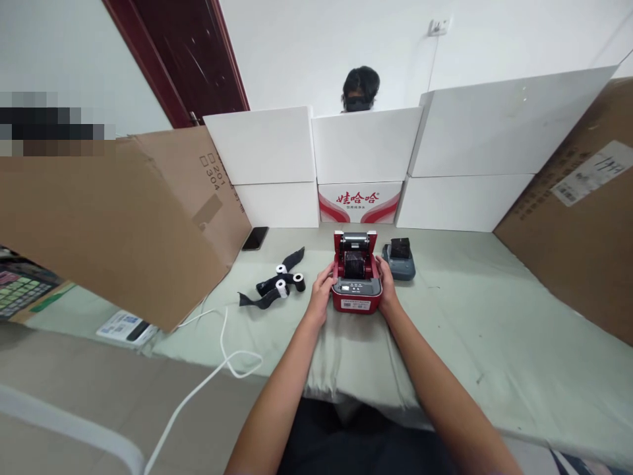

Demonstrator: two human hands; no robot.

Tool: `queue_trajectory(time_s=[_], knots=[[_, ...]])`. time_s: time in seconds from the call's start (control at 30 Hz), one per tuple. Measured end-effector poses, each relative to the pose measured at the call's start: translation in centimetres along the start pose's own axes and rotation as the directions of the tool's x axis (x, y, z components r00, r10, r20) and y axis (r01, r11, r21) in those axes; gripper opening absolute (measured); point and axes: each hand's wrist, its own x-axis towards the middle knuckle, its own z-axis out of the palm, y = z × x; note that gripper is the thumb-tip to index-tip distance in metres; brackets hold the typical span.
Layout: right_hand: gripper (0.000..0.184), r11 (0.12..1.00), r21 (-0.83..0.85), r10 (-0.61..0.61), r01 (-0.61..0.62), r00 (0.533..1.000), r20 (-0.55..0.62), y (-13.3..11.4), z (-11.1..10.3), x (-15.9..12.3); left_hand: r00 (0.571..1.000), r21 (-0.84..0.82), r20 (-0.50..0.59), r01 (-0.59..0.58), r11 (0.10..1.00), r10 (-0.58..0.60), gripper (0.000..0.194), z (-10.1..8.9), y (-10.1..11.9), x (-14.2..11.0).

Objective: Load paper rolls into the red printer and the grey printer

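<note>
A red label printer [357,305] rests on the cloth-covered table in front of me, its lid [355,241] raised. Inside the bay sits a black roll [354,265]. My left hand [323,290] grips the printer's left side, and my right hand [388,282] grips its right side; some fingertips are hidden behind the body. Just right of my right hand stands a smaller blue-grey device [400,266] with a black roll [400,248] on top. To the left of my left hand lie several small black ribbon rolls [281,287] with white cores, some partly unwound.
White boxes [366,148] wall off the table's back. Brown cardboard panels stand at left [113,218] and right [583,224]. A dark phone [255,238] lies near the left panel, and a white cable [225,359] runs off the front edge. Another person's head [361,86] shows beyond the boxes.
</note>
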Motion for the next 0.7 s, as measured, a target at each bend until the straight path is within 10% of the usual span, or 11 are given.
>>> queue_trajectory(time_s=[0.37, 0.7], knots=[[0.057, 0.999, -0.032, -0.020, 0.020, 1.000, 0.012, -0.2, -0.2, -0.6, 0.990, 0.151, 0.102, -0.114, 0.982, 0.100, 0.051, -1.4, 0.5, 0.4], [0.055, 0.999, -0.042, -0.016, 0.016, 1.000, 0.003, -0.4, 0.1, -0.2, 0.962, 0.498, 0.270, -0.179, 0.849, 0.044, 0.035, -1.3, 4.5, 6.0]])
